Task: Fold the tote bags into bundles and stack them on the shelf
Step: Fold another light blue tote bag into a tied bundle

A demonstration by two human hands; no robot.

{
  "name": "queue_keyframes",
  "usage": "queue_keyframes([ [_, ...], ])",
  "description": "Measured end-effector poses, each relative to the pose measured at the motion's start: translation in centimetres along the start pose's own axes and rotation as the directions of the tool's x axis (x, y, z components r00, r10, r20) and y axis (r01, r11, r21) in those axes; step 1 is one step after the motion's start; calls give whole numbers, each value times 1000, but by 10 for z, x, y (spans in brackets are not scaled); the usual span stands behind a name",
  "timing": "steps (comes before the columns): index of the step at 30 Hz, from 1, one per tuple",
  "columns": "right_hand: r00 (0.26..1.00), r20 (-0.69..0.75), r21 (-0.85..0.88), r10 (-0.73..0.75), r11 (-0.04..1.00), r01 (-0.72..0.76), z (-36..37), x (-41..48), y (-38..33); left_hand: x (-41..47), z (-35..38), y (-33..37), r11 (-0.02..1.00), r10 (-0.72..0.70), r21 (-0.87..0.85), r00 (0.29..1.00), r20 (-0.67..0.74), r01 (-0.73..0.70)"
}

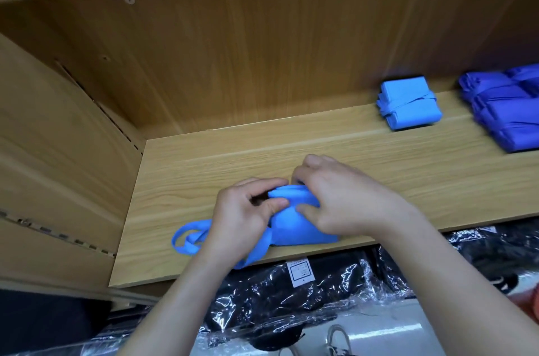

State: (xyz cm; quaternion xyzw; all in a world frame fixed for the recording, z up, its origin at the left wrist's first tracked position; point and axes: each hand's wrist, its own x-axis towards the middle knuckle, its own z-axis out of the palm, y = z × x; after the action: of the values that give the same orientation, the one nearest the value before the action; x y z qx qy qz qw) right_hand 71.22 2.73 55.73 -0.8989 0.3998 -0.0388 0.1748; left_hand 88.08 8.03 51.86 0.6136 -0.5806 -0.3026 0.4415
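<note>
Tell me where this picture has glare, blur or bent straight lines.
Head view: glare streaks the plastic-wrapped black packs below the shelf; the dark blue bundles at the right edge are smeared; the wide lens bows the shelf's edge; the left hand, the right hand and the light blue tote bag they pinch look sharp.

A smooth, matt wood-grain finish is being shown by the shelf [379,157]. Soft, matt blue cloth is being seen in the tote bag [288,227] and the tied bundle [408,106]. Glossy, crinkled clear plastic is being shown around the black packages [262,297].
</note>
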Motion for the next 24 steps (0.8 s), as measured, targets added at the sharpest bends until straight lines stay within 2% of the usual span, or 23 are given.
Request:
queue_keyframes([
  [1, 999, 38, -136, -5, 991, 10, -3, 0, -5, -1, 3, 1, 994, 68, 84, 998, -16, -67],
  [3, 997, 80, -231, 9, 973, 10, -4, 1, -9, -1, 5, 5, 986, 92, 144, 995, -36, -85],
  [5, 996, 89, -204, 16, 979, 2, -4, 3, -8, -1, -1, 7, 983, 65, 171, 998, 15, -66],
  [8, 989, 138, -104, 54, 994, -40, -12, 3, 5, -5, -26, -3, 926, 58, 352, 973, 225, -137],
  [9, 986, 151, -54, 65, 997, -58, -14, 1, 10, -9, -35, -8, 893, 61, 417, 965, 254, -167],
  [11, 989, 134, 8, 57, 998, -58, -17, 0, 18, -18, -47, -18, 831, 147, 500, 963, 226, -244],
  [14, 997, 75, -7, 26, 1000, -26, -23, -1, 23, -21, -56, -28, 769, 327, 530, 932, 157, -359],
  [16, 999, 40, -38, 5, 999, -4, -27, 0, 25, -20, -64, -28, 800, 343, 458, 922, 180, -387],
  [18, 1000, 19, -87, -1, 996, 3, -30, 3, 28, -24, -72, -19, 904, 278, 282, 942, 187, -323],
  [20, 1000, 1, -91, 12, 996, -12, -33, 7, 34, -27, -78, -7, 959, 245, 110, 957, 156, -263],
  [22, 999, 6, -56, 37, 998, -37, -34, 9, 42, -28, -86, 3, 971, 236, 0, 963, 133, -238],
  [24, 999, 6, 67, 40, 997, -40, -34, 12, 50, -27, -93, 11, 966, 197, -196, 970, 140, -168],
])
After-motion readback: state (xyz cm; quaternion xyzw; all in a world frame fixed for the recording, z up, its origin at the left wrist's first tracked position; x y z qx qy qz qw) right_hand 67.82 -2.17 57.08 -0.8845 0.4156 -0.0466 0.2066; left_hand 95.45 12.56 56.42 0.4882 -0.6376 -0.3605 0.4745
